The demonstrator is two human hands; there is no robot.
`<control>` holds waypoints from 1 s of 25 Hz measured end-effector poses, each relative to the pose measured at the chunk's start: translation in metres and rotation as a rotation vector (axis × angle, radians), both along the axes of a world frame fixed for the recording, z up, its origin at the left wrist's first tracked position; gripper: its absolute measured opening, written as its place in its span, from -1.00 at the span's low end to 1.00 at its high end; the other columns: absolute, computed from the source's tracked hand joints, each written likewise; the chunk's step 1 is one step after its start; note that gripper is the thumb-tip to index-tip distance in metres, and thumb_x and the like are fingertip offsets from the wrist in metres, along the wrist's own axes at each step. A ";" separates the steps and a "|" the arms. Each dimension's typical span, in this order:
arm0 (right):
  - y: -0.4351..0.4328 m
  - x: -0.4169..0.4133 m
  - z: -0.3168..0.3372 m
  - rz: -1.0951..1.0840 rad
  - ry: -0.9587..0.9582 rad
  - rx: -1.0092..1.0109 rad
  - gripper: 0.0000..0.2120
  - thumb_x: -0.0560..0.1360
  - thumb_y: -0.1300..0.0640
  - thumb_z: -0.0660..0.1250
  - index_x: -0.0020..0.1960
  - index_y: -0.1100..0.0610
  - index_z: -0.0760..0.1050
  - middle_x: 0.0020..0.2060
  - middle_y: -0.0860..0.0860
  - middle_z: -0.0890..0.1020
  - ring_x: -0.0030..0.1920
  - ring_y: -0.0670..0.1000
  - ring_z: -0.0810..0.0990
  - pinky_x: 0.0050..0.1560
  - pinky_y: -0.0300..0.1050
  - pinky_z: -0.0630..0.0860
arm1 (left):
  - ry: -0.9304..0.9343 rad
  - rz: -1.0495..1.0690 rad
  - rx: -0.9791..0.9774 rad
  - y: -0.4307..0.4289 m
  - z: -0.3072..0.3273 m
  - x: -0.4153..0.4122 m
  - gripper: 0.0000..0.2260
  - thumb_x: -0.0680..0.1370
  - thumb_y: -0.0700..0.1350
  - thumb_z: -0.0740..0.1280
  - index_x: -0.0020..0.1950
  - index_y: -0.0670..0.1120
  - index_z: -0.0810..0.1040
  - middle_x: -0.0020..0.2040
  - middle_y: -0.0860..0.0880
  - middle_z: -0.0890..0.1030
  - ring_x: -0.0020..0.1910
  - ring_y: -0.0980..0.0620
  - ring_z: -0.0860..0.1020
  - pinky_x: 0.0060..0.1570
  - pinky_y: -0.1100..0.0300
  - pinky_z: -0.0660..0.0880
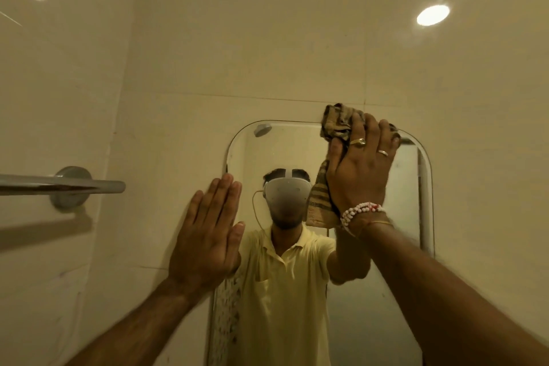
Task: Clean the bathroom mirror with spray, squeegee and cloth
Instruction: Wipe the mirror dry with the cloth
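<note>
A mirror (350,321) with rounded top corners hangs on the beige tiled wall in front of me. My right hand (361,166) presses a brown striped cloth (338,123) against the mirror's upper edge, right of centre; part of the cloth hangs down below my palm. My left hand (208,235) lies flat, fingers together and pointing up, against the mirror's left edge and the wall beside it, holding nothing. The glass reflects a person in a yellow polo shirt. No spray bottle or squeegee is in view.
A chrome towel bar (62,186) sticks out from the wall at the left, level with my left hand's fingertips. Beige tiles (267,38) surround the mirror, with light spots reflected in them at the upper left and upper right.
</note>
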State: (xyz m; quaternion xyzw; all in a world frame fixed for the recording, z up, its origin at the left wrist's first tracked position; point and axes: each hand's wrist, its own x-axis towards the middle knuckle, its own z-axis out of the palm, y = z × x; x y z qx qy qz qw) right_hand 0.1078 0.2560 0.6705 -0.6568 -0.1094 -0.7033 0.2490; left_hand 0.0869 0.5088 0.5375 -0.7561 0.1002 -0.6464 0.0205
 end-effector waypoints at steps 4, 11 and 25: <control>0.058 -0.008 0.006 -0.001 0.000 -0.171 -0.51 0.62 -0.03 0.12 0.51 0.12 0.28 0.47 0.15 0.35 0.52 0.24 0.21 0.56 0.28 0.01 | -0.021 -0.009 -0.002 0.000 -0.001 0.002 -0.43 0.71 0.07 -0.04 0.69 -0.14 0.11 0.71 -0.10 0.08 0.69 -0.09 0.08 0.63 -0.14 0.05; 0.136 -0.013 -0.013 -0.016 -0.066 -0.500 -0.52 0.62 0.02 0.11 0.52 0.10 0.27 0.51 0.11 0.34 0.56 0.22 0.17 0.55 0.28 0.07 | -0.044 -0.070 0.006 0.002 0.001 0.005 -0.40 0.69 0.10 0.00 0.63 -0.23 0.24 0.65 -0.22 0.23 0.63 -0.22 0.21 0.58 -0.21 0.14; -0.078 0.000 -0.019 0.008 0.014 -0.009 -0.54 0.62 0.10 0.12 0.51 0.09 0.29 0.48 0.14 0.35 0.51 0.20 0.25 0.50 0.25 0.24 | -0.046 -0.007 0.043 0.004 -0.001 0.004 -0.40 0.70 0.08 0.00 0.69 -0.18 0.07 0.71 -0.15 0.08 0.69 -0.14 0.09 0.65 -0.10 -0.01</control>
